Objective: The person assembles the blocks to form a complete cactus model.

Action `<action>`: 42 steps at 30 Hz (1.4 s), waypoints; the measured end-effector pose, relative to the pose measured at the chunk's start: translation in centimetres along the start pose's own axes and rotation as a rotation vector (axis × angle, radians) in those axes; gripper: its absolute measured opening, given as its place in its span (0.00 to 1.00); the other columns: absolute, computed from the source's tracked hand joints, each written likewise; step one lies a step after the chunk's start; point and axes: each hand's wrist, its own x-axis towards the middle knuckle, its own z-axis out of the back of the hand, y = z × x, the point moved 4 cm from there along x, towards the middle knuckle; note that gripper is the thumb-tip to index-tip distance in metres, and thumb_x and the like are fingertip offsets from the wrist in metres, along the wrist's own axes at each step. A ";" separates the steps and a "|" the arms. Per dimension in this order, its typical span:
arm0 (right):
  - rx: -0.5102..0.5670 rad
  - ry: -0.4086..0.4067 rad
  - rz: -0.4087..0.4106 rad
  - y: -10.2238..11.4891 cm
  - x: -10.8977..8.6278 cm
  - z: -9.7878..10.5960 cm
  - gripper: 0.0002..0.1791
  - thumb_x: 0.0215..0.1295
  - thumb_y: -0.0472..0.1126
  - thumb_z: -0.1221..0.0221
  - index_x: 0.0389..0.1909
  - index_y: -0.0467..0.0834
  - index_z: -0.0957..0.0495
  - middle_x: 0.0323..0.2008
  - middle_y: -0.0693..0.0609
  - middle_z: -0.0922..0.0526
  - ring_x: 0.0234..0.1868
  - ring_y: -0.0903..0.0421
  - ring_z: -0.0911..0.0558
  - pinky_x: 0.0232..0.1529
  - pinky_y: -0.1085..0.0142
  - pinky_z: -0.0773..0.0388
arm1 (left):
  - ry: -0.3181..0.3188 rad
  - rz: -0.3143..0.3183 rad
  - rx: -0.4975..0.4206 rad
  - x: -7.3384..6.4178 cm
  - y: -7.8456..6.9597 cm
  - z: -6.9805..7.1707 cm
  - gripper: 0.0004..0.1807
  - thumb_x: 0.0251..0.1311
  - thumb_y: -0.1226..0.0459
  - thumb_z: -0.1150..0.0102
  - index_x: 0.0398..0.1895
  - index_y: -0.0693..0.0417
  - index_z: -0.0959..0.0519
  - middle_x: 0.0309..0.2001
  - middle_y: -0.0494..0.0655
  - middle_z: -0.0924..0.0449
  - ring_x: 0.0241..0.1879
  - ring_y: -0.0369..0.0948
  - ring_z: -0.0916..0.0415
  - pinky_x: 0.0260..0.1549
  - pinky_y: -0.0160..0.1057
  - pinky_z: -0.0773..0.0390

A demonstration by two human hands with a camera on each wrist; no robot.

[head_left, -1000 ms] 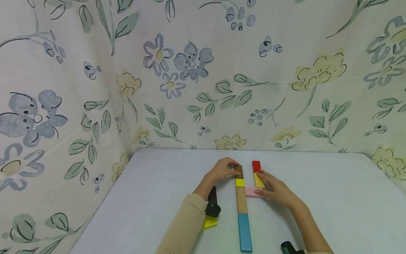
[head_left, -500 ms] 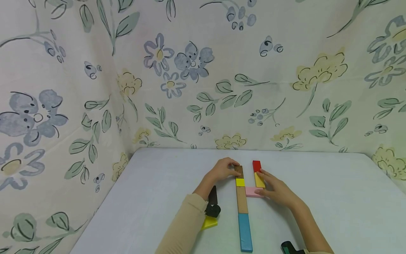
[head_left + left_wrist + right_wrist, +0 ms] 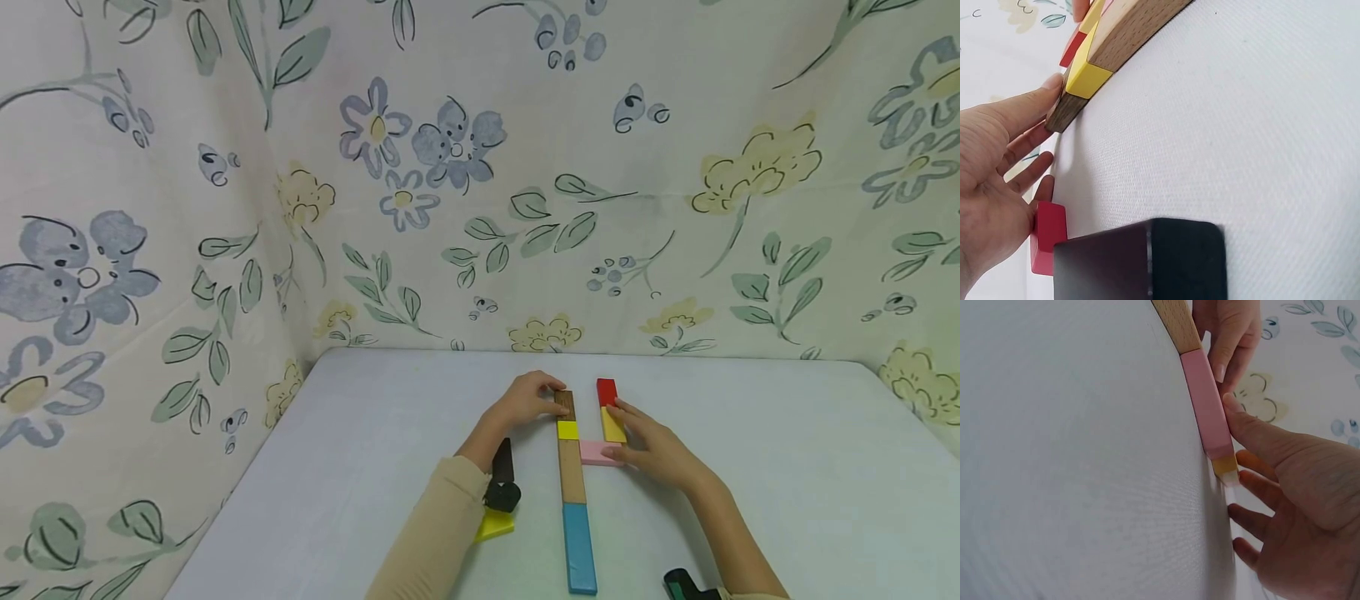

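My left hand (image 3: 523, 402) pinches the dark brown block (image 3: 568, 405) with thumb and forefinger, at the far end of a straight row. Nearer in that row lie a small yellow block (image 3: 567, 430), a light wood block (image 3: 572, 472) and a long blue block (image 3: 579, 548). A pink block (image 3: 1205, 400) sticks out sideways from the light wood one. My right hand (image 3: 657, 447) lays its thumb on the pink block, its fingertips along the orange-yellow block (image 3: 611, 426). Beyond that block sits a red block (image 3: 606, 392). The right fingers stay loosely spread.
Beside the left forearm are a dark block (image 3: 1141, 262) and another red block (image 3: 1050, 234). A yellow piece (image 3: 495, 527) shows partly under the left wrist's black camera (image 3: 503, 497). The white table (image 3: 810, 483) ends at a floral curtain (image 3: 480, 275).
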 end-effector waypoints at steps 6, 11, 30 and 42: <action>-0.002 0.003 0.003 0.0 0.0 0.0 0.45 0.68 0.56 0.32 0.77 0.34 0.34 0.79 0.29 0.40 0.78 0.25 0.42 0.68 0.27 0.37 | -0.008 0.004 -0.040 -0.3 0.0 0.5 0.23 0.66 0.61 0.27 0.63 0.58 0.17 0.61 0.53 0.18 0.64 0.51 0.25 0.69 0.49 0.27; 0.004 0.011 -0.017 0.0 0.0 0.0 0.46 0.68 0.57 0.32 0.77 0.35 0.34 0.79 0.29 0.41 0.78 0.25 0.42 0.68 0.26 0.37 | -0.035 -0.020 -0.101 -1.0 -0.2 1.5 0.25 0.68 0.60 0.29 0.65 0.58 0.19 0.62 0.53 0.18 0.68 0.53 0.27 0.68 0.52 0.26; 0.006 0.008 -0.011 0.1 -0.2 0.0 0.45 0.68 0.55 0.32 0.77 0.34 0.34 0.79 0.29 0.41 0.78 0.25 0.43 0.70 0.28 0.38 | -0.290 -0.144 -0.169 -9.4 -3.7 5.8 0.24 0.72 0.60 0.33 0.68 0.55 0.21 0.59 0.53 0.17 0.58 0.53 0.21 0.58 0.53 0.18; 0.004 -0.002 0.005 -0.1 -0.2 -0.1 0.45 0.68 0.56 0.32 0.77 0.34 0.34 0.78 0.28 0.40 0.77 0.25 0.42 0.68 0.27 0.36 | -0.366 -0.113 -0.100 -16.0 -3.9 5.8 0.22 0.70 0.58 0.31 0.66 0.48 0.19 0.56 0.44 0.16 0.54 0.48 0.20 0.52 0.45 0.16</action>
